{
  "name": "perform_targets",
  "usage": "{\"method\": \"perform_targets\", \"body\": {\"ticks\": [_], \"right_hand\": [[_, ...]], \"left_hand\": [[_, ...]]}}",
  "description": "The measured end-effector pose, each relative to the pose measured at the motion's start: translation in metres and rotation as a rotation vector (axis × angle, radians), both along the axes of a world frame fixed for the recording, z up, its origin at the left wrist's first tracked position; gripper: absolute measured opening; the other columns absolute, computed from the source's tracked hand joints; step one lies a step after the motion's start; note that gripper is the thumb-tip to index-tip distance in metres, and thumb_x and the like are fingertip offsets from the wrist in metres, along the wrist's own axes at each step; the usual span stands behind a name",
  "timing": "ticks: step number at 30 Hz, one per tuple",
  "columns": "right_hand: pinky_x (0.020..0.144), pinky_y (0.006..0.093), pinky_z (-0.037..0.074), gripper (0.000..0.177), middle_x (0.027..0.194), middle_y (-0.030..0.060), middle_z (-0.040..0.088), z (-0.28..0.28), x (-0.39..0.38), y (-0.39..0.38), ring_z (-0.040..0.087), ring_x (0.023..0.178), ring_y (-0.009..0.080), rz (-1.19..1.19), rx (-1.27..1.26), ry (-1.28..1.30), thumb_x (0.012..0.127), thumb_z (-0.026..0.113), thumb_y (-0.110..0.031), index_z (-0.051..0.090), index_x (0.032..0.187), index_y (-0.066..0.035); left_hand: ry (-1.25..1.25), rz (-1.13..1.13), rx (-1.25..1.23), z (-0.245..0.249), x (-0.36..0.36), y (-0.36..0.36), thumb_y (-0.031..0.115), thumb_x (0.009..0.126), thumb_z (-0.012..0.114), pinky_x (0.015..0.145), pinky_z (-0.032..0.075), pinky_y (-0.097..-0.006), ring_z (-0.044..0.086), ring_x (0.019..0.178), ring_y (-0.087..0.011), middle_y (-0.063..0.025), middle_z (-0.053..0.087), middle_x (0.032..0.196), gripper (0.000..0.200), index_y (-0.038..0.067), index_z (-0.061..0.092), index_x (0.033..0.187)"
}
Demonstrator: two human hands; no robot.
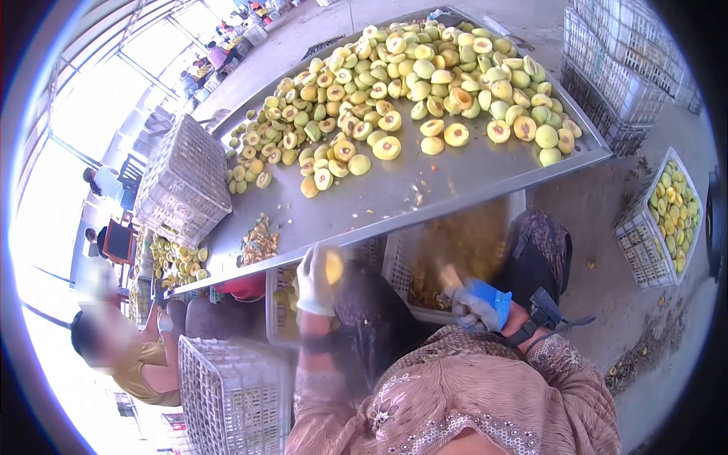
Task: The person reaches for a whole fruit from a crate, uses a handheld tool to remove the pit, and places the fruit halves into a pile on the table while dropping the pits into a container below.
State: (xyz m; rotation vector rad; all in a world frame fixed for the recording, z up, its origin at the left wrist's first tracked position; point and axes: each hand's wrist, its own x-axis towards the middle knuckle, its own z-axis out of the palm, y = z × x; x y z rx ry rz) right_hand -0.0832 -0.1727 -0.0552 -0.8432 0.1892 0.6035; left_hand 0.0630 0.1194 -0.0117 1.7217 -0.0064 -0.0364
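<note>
My left hand [315,284], in a white glove, is just below the table's front edge and grips a yellow peach half [334,267], blurred by motion. My right hand [479,305], in a grey and blue glove, is above my lap with its fingers closed. A tan, blurred piece [452,276] sticks out of it, which I cannot make out. Many yellow-green peach halves [387,148], some with brown centres, are heaped on the metal table [394,201]. Under the table edge, a white crate [393,265] by my knees holds blurred yellow-brown bits.
A white crate [182,178] is on the table's left end, near a pile of scraps [260,243]. Another crate [231,387] is beside my left arm. A co-worker [140,360] sits at left. At right are a fruit-filled crate [644,250] and stacked crates [618,83].
</note>
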Motion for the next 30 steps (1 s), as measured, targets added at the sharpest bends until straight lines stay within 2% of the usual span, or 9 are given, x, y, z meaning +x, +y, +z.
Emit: {"method": "perform_targets", "body": {"ticks": [4, 7, 9, 10, 12, 19, 20, 24, 30], "right_hand": [[0.037, 0.0223, 0.029, 0.022, 0.063, -0.0019, 0.045, 0.027, 0.01, -0.023, 0.039, 0.044, 0.0069, -0.021, 0.011, -0.209, 0.095, 0.054, -0.022, 0.052, 0.106, -0.004], [0.036, 0.0222, 0.029, 0.017, 0.063, -0.0009, 0.047, 0.041, 0.021, -0.034, 0.039, 0.041, 0.0078, -0.095, -0.061, -0.247, 0.092, 0.056, -0.017, 0.052, 0.102, -0.004], [0.036, 0.0218, 0.029, 0.015, 0.063, -0.0007, 0.047, 0.06, 0.034, -0.042, 0.039, 0.04, 0.0079, -0.087, -0.072, -0.245, 0.092, 0.057, -0.016, 0.051, 0.101, -0.005], [0.035, 0.022, 0.031, 0.015, 0.063, -0.0001, 0.048, 0.069, 0.044, -0.039, 0.04, 0.04, 0.0083, -0.086, -0.073, -0.235, 0.091, 0.058, -0.016, 0.051, 0.099, -0.005], [0.034, 0.0216, 0.034, 0.021, 0.064, 0.0003, 0.05, 0.086, 0.069, -0.018, 0.044, 0.042, 0.0074, -0.068, -0.164, -0.241, 0.089, 0.064, -0.016, 0.051, 0.101, -0.004], [0.032, 0.0225, 0.029, 0.053, 0.061, -0.003, 0.051, 0.077, 0.096, 0.111, 0.041, 0.037, 0.0055, 0.039, -0.2, -0.304, 0.08, 0.076, -0.009, 0.048, 0.125, -0.004], [0.046, 0.0241, 0.044, 0.063, 0.075, 0.0011, 0.058, 0.061, 0.097, 0.123, 0.054, 0.054, 0.0093, 0.05, -0.282, -0.46, 0.077, 0.081, -0.014, 0.046, 0.128, -0.003], [0.098, 0.0306, 0.04, 0.073, 0.115, 0.0072, 0.057, 0.049, 0.088, 0.148, 0.051, 0.109, 0.017, -0.014, -0.383, -0.701, 0.072, 0.085, -0.022, 0.045, 0.129, -0.001], [0.055, 0.021, 0.047, 0.042, 0.086, 0.0013, 0.061, 0.061, 0.078, 0.159, 0.057, 0.063, 0.0075, 0.055, -0.154, -0.243, 0.079, 0.078, -0.015, 0.052, 0.11, -0.006]], "left_hand": [[0.023, -0.223, 1.104, -0.032, -0.003, 0.075, 0.045, 0.084, 0.067, 0.089, 0.05, -0.0366, 0.064, 0.1, -0.0266, -0.0162, 0.067, 0.103, 0.051, 0.005, 0.063, 0.115], [-0.014, -0.308, 1.219, -0.012, 0.0, 0.103, 0.048, 0.082, 0.069, 0.097, 0.045, -0.0371, 0.061, 0.109, -0.0296, -0.0193, 0.063, 0.116, 0.059, 0.004, 0.059, 0.121], [0.326, -0.161, 0.539, 0.024, 0.024, 0.101, 0.052, 0.084, 0.065, 0.06, 0.052, -0.0328, 0.067, 0.08, -0.022, -0.0129, 0.065, 0.099, 0.063, 0.005, 0.055, 0.124], [0.334, 0.028, 0.172, 0.037, 0.029, 0.098, 0.053, 0.089, 0.055, 0.042, 0.041, -0.0268, 0.064, 0.066, -0.0169, -0.0088, 0.065, 0.088, 0.054, 0.008, 0.057, 0.12], [0.466, 0.197, -0.038, 0.05, 0.067, 0.082, 0.053, 0.096, 0.04, 0.046, 0.04, -0.0269, 0.062, 0.065, -0.0179, -0.0101, 0.063, 0.1, 0.049, 0.01, 0.056, 0.112], [0.289, 0.097, -0.661, 0.043, 0.104, -0.011, 0.042, 0.098, 0.046, 0.057, 0.047, -0.0339, 0.066, 0.078, -0.0274, -0.0122, 0.064, 0.102, 0.039, 0.005, 0.052, 0.111], [0.303, 0.124, -0.767, 0.038, 0.103, -0.016, 0.041, 0.098, 0.046, 0.057, 0.047, -0.0344, 0.066, 0.079, -0.0284, -0.0122, 0.064, 0.101, 0.039, 0.005, 0.052, 0.11], [0.323, 0.314, -0.929, 0.02, 0.099, -0.019, 0.034, 0.096, 0.051, 0.053, 0.044, -0.0347, 0.065, 0.069, -0.0277, -0.0098, 0.062, 0.093, 0.03, 0.007, 0.052, 0.107], [0.109, 0.388, -0.605, 0.014, 0.084, -0.02, 0.027, 0.094, 0.052, 0.045, 0.047, -0.03, 0.064, 0.061, -0.0225, -0.0095, 0.062, 0.096, 0.027, 0.005, 0.055, 0.108]]}}
